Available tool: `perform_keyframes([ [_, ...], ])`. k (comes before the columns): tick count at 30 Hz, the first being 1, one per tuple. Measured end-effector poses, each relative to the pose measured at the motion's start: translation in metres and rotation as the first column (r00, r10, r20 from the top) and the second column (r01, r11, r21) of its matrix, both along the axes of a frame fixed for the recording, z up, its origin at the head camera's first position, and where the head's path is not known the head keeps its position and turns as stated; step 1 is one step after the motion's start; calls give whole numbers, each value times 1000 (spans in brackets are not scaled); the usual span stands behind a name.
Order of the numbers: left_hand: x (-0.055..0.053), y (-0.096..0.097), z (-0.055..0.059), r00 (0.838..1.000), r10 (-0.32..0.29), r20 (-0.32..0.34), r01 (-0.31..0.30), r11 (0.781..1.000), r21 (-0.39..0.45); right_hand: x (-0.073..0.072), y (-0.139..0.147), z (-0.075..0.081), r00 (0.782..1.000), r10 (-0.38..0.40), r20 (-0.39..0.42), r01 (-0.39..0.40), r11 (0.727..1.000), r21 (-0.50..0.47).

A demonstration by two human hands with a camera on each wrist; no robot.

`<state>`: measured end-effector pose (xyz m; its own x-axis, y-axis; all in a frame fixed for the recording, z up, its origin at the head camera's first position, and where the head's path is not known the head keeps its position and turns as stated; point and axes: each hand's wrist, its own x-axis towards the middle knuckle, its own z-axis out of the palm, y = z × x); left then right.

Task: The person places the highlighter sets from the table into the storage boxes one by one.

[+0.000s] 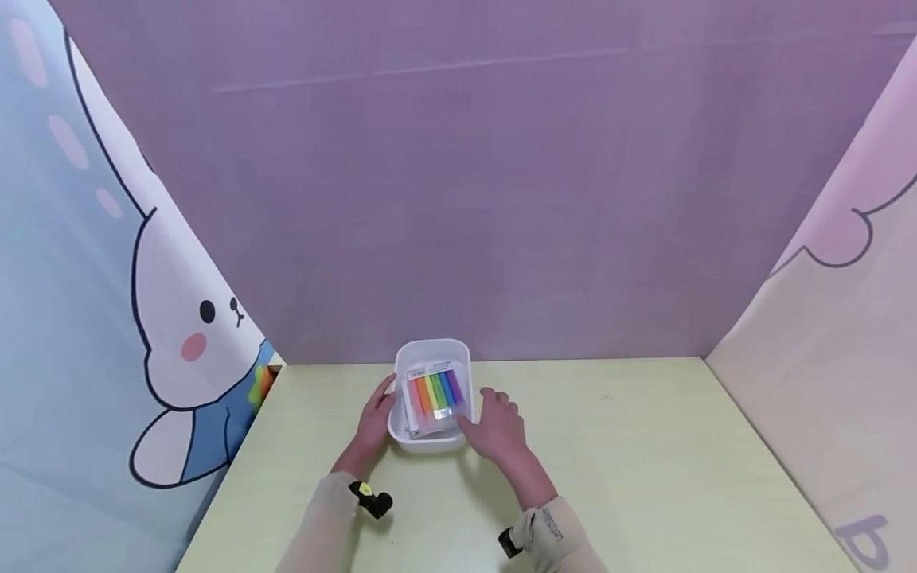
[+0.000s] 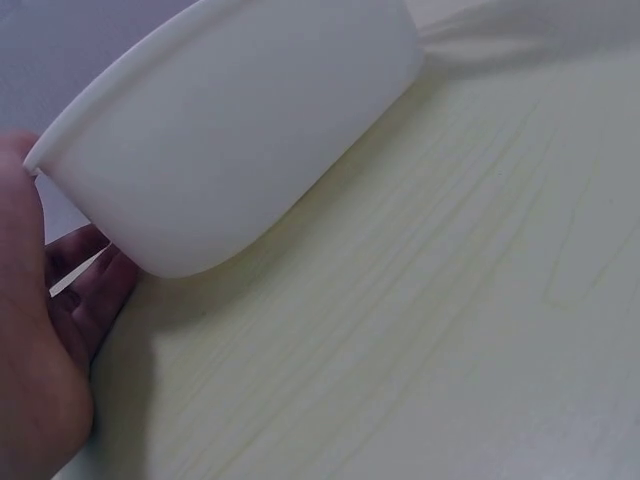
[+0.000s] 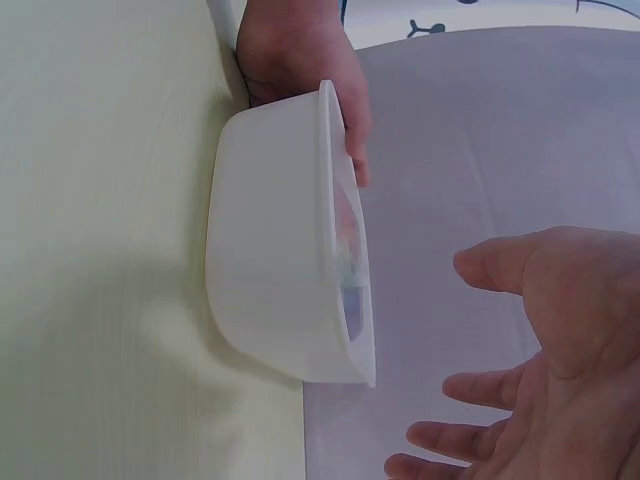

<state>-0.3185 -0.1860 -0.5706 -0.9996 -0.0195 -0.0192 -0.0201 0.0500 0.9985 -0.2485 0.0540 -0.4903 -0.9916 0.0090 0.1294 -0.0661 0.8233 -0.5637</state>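
Observation:
A white plastic tub (image 1: 430, 446) with rounded corners stands on the table near its far edge. In it lies a clear pack of rainbow-coloured sticks (image 1: 435, 391); what kind of sticks they are I cannot tell. My left hand (image 1: 375, 422) grips the tub's left side, thumb over the rim and fingers against the wall, as the right wrist view shows. Just off the right side is my right hand (image 1: 497, 430), its fingers spread and holding nothing. A gap separates that hand (image 3: 570, 350) from the tub (image 3: 270, 230) in the right wrist view.
The pale wood-grain table (image 1: 616, 469) extends to both sides of the tub. Behind it hangs a purple backdrop (image 1: 458, 199). A printed rabbit curtain (image 1: 186, 318) borders the left, and a pink and cream curtain (image 1: 831, 358) the right.

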Motion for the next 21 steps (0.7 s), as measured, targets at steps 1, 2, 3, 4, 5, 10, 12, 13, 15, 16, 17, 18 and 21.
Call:
perform_keyframes([
  [1, -4, 1, -2, 1000, -6, 2, 6, 1000, 0, 2, 5, -1, 1000, -4, -4, 4, 1000, 1],
  [2, -9, 3, -7, 1000, -19, 5, 19, 1000, 3, 3, 10, -1, 1000, -10, -11, 10, 1000, 1],
  [3, -14, 4, -10, 999, -32, 2, 32, 1000, 0, 3, 16, -2, 1000, -17, -18, 18, 1000, 8],
  [4, -19, 6, -14, 999, -45, -2, 45, 999, 0, 3, 22, -2, 999, -25, -28, 26, 1000, 17],
  [5, -23, 7, -16, 998, -59, -1, 59, 998, -10, 3, 26, -2, 999, -30, -39, 31, 999, 25],
  [10, -38, 7, -20, 996, -83, -22, 80, 990, -115, 1, 44, -6, 997, -21, -76, 24, 999, 28],
  [12, -36, 5, -17, 997, -69, -33, 62, 983, -174, 1, 49, -11, 997, -1, -82, 2, 1000, 22],
  [13, -34, 3, -16, 997, -61, -42, 51, 978, -204, 1, 51, -13, 997, 8, -82, -6, 1000, 22],
  [15, -27, 0, -16, 996, -50, -72, 28, 961, -277, 3, 56, -18, 996, 25, -88, -23, 999, 27],
  [16, -23, -2, -15, 995, -45, -88, 15, 950, -311, 4, 58, -20, 995, 33, -92, -30, 999, 33],
  [17, -17, -4, -15, 993, -42, -106, 2, 939, -345, 5, 61, -22, 994, 40, -98, -36, 999, 40],
  [18, -11, -7, -14, 990, -42, -135, -14, 922, -386, 6, 63, -24, 993, 52, -106, -47, 998, 48],
  [21, 9, -15, -11, 978, -35, -204, -79, 848, -524, 10, 68, -26, 988, 93, -124, -82, 993, 86],
])
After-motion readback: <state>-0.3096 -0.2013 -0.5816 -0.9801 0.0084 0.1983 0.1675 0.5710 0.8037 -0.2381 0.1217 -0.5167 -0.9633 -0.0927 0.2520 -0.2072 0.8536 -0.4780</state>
